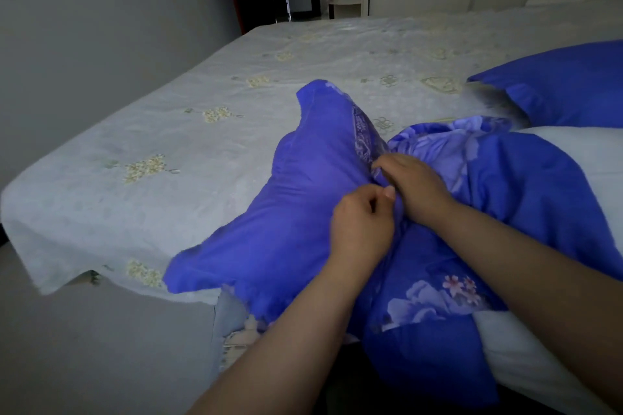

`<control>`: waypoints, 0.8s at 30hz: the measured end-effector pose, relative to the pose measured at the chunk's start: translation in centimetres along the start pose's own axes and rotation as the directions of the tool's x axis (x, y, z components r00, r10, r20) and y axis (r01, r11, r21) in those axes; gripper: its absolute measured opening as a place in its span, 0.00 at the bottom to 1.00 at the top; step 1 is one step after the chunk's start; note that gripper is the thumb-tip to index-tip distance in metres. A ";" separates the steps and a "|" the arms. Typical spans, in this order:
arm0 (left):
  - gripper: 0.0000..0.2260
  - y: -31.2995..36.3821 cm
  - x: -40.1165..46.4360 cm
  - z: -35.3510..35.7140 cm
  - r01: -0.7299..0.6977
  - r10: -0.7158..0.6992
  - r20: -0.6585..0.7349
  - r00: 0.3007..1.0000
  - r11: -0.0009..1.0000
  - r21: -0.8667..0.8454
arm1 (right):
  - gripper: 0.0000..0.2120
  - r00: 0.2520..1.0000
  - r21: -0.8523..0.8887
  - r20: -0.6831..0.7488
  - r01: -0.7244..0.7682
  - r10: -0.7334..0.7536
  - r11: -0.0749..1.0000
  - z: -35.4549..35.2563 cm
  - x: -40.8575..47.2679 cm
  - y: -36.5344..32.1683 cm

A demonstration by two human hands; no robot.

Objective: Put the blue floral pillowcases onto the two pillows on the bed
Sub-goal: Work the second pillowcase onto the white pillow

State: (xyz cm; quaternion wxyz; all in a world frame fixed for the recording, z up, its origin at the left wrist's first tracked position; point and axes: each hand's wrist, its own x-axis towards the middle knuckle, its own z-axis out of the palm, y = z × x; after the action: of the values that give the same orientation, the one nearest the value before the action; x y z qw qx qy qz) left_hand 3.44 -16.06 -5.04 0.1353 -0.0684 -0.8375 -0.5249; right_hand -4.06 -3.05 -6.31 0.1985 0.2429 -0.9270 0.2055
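On the bed [236, 84], both hands, left [360, 226] and right [413, 187], pinch bunched pillowcase [303, 199] fabric over a white pillow [573, 152].

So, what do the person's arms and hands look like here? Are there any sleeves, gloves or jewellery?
Both forearms are bare up to the bottom edge of the picture; no sleeve shows. The left hand and the right hand wear no gloves, and no ring, watch or bracelet can be seen. A short, plain thumbnail shows on the left hand. The picture is slightly blurred, so small details could be missed.

Dim, soft daylight; wide-angle bending at edges, slight blur.
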 end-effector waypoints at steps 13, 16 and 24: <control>0.11 -0.6 1.3 -0.6 0.354 -0.225 0.290 0.930 0.759 -0.547 | 0.19 0.974 -0.037 -0.070 0.214 -0.217 0.976 -0.1 -2.6 -0.4; 0.12 -0.6 -0.4 -2.1 -0.019 -0.012 0.122 0.992 0.967 0.255 | 0.17 0.995 -0.053 -0.037 0.085 -0.087 0.995 -0.3 -2.5 -0.8; 0.11 -0.6 -2.6 -3.2 0.077 -0.106 0.227 0.968 0.988 0.133 | 0.25 0.979 0.167 0.082 -0.200 0.188 0.966 0.6 -2.1 -1.3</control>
State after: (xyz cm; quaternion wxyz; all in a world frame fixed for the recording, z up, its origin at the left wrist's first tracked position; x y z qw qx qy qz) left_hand 6.29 -19.16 -5.04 0.0157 -0.0823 -0.8806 -0.4663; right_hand -1.87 -3.61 -7.37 0.1250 0.1740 -0.9308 0.2962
